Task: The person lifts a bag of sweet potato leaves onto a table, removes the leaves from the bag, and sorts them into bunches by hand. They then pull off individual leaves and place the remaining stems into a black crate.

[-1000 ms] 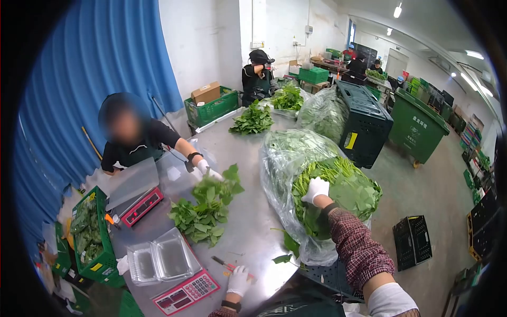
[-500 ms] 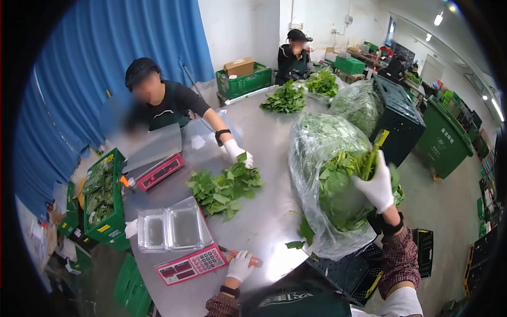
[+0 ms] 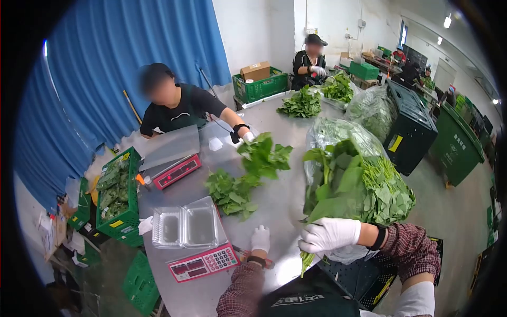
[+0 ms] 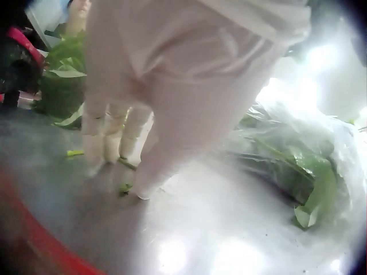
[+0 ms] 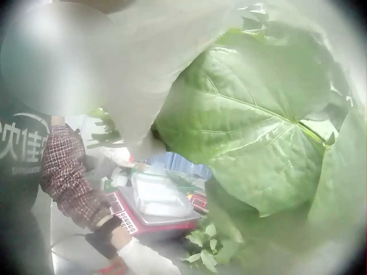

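I see a bunch of broad green leaves [image 3: 336, 182] gripped leaf-end up in the right hand [image 3: 331, 235], stems poking out below; small green scraps [image 4: 125, 188] lie on the metal table [image 3: 285, 201] by the left hand [image 3: 260, 239].

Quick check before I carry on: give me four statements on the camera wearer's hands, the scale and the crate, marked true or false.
1. The right hand grips a bunch of leafy greens. True.
2. The clear container on the near scale is closed. False: it lies open.
3. The left hand holds that container. False: its fingers are extended over the table.
4. A cardboard box sits in a green crate. True.
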The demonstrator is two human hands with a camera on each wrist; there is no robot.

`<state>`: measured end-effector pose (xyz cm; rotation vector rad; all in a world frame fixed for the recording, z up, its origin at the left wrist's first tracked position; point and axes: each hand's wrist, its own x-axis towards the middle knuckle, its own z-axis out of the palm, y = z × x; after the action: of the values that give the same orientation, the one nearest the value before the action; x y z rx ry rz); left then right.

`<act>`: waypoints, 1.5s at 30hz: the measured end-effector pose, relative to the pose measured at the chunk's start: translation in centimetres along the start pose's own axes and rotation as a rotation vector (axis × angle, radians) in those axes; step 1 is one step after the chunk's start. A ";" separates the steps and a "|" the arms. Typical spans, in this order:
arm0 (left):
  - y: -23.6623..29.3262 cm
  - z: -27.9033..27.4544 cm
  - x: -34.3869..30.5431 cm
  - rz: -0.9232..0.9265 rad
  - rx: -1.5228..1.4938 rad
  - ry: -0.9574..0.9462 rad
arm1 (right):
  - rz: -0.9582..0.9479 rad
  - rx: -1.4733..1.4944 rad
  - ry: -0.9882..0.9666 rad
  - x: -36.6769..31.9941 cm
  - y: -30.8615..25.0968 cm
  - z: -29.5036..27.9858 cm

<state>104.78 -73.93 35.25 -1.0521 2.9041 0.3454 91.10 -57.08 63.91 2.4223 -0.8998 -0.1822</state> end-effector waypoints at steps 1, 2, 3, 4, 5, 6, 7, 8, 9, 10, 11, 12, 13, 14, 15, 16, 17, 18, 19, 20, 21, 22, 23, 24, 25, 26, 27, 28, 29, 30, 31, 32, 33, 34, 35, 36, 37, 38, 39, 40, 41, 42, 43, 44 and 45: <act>-0.1 1.1 0.8 0.036 0.032 -0.009 | 0.032 -0.044 0.004 -0.6 0.1 -0.2; -0.2 2.3 1.2 0.036 0.028 -0.006 | 0.067 -0.087 0.009 -1.2 0.2 -0.3; -0.1 2.7 1.4 0.021 -0.001 -0.017 | 0.084 -0.088 -0.020 -1.8 0.3 -0.7; 0.1 3.1 1.3 0.008 -0.029 -0.029 | 0.084 -0.087 -0.022 -2.0 0.4 -0.8; 0.7 3.8 0.9 0.011 -0.029 -0.033 | 0.109 -0.107 -0.019 -2.2 0.5 -1.0; 1.8 4.7 0.1 0.080 -0.062 -0.074 | 0.134 -0.124 -0.016 -2.5 0.3 -1.1; 3.3 4.7 -0.5 0.148 -0.095 -0.112 | 0.141 -0.117 -0.048 -2.6 0.2 -1.0; 5.1 4.8 -1.9 0.313 -0.133 -0.195 | 0.146 -0.113 -0.049 -2.6 0.1 -0.8; 7.6 4.5 -3.0 0.207 -0.493 -0.484 | 0.125 -0.096 -0.035 -2.3 0.0 -0.4; 10.8 -3.8 -7.8 0.086 -0.997 -0.596 | 0.104 -0.083 -0.019 -2.0 0.1 0.1; 12.3 0.1 -8.1 0.500 -0.803 -0.733 | 0.082 -0.086 0.021 -1.4 0.0 0.6; 13.5 3.7 -8.4 0.905 -0.575 -0.850 | 0.089 -0.091 0.025 -0.9 -0.1 1.3; 13.9 2.8 -9.1 0.923 -0.591 -0.799 | 0.049 -0.038 -0.024 -0.4 -0.5 2.2; 14.4 1.9 -10.2 0.943 -0.608 -0.751 | 0.010 0.017 -0.075 0.1 -1.2 3.3; 13.9 0.7 -10.4 0.920 -0.639 -0.705 | 0.017 0.088 -0.118 0.7 -2.3 5.2; 12.9 1.0 -10.2 0.895 -0.672 -0.670 | 0.033 0.155 -0.168 1.0 -3.6 7.6; 11.8 1.1 -10.0 0.864 -0.628 -0.698 | 0.017 0.122 -0.237 1.6 -4.8 9.8; 10.6 1.0 -9.7 0.837 -0.580 -0.728 | 0.005 0.091 -0.310 1.9 -6.3 12.4; 9.5 0.0 -9.9 0.828 -0.508 -0.730 | 0.046 0.032 -0.251 1.4 -8.3 16.8; 8.6 -1.4 -10.4 0.818 -0.438 -0.729 | 0.083 -0.030 -0.193 0.8 -10.0 19.9; 8.0 -2.5 -10.9 0.750 -0.435 -0.788 | 0.091 0.012 -0.214 0.6 -10.6 19.7; 7.3 -3.2 -11.3 0.677 -0.432 -0.842 | 0.096 0.055 -0.233 0.3 -10.9 19.3; 6.3 -2.8 -11.8 0.670 -0.505 -0.773 | 0.136 0.182 -0.130 -0.2 -11.1 19.3; 5.3 -2.0 -12.3 0.660 -0.581 -0.701 | 0.195 0.299 0.072 -1.0 -9.2 15.5; 4.2 -0.8 -13.0 0.613 -0.695 -0.707 | 0.346 0.410 0.052 -2.5 -7.4 13.3; 3.5 -0.1 -13.1 0.561 -0.810 -0.709 | 0.495 0.520 0.035 -4.3 -5.8 11.4; 3.6 -1.9 -13.6 0.604 -0.731 -0.563 | 0.730 0.441 -0.090 -6.5 -3.7 9.1; 3.6 -2.5 -13.6 0.529 -0.687 -0.568 | 0.961 0.354 -0.214 -8.9 -1.4 7.2; 3.9 -3.2 -13.7 0.497 -0.710 -0.563 | 1.180 0.312 -0.285 -11.0 1.3 6.1; 4.2 -3.8 -13.6 0.463 -0.730 -0.558 | 1.322 0.248 -0.203 -14.5 2.6 7.3; 4.6 -3.9 -13.3 0.471 -0.719 -0.557 | 1.497 0.164 -0.165 -17.3 3.2 8.8; 5.1 -4.0 -13.0 0.470 -0.713 -0.518 | 1.670 0.075 -0.124 -19.4 3.6 10.3; 5.6 -4.1 -12.7 0.469 -0.706 -0.478 | 1.798 0.099 -0.234 -21.0 4.0 12.3; 6.3 -4.4 -12.4 0.477 -0.695 -0.474 | 1.922 0.127 -0.347 -21.6 4.6 12.8; 7.0 -4.8 -12.1 0.494 -0.695 -0.454 | 2.014 0.314 -0.498 -22.3 4.9 13.3; 7.6 -5.2 -11.9 0.508 -0.696 -0.434 | 2.030 0.336 -0.599 -23.1 4.7 14.1; 7.9 -5.6 -11.8 0.537 -0.700 -0.401 | 2.059 0.356 -0.572 -23.8 4.8 14.6; 8.0 -5.8 -11.6 0.539 -0.693 -0.396 | 2.085 0.377 -0.546 -24.5 4.9 15.1; 8.0 -5.9 -11.5 0.500 -0.713 -0.413 | 2.085 0.375 -0.540 -24.7 5.2 14.9; 8.0 -5.7 -11.6 0.459 -0.735 -0.432 | 2.081 0.362 -0.576 -24.9 5.3 14.8; 7.6 -5.2 -11.6 0.476 -0.738 -0.403 | 2.079 0.351 -0.614 -25.0 5.2 14.7; 7.4 -5.4 -11.7 0.475 -0.736 -0.403 | 2.078 0.353 -0.612 -25.2 4.9 15.3; 7.1 -5.7 -11.9 0.456 -0.711 -0.425 | 2.009 0.239 -0.653 -25.4 4.5 16.3; 6.9 -5.9 -12.2 0.437 -0.688 -0.446 | 1.934 0.125 -0.692 -25.8 4.1 17.1; 6.6 -6.0 -12.3 0.433 -0.693 -0.443 | 1.909 0.134 -0.662 -25.8 4.1 16.3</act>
<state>110.28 -62.59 43.66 -0.2675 2.5902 1.4591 64.01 -50.40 50.85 0.6251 -2.9625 -0.1489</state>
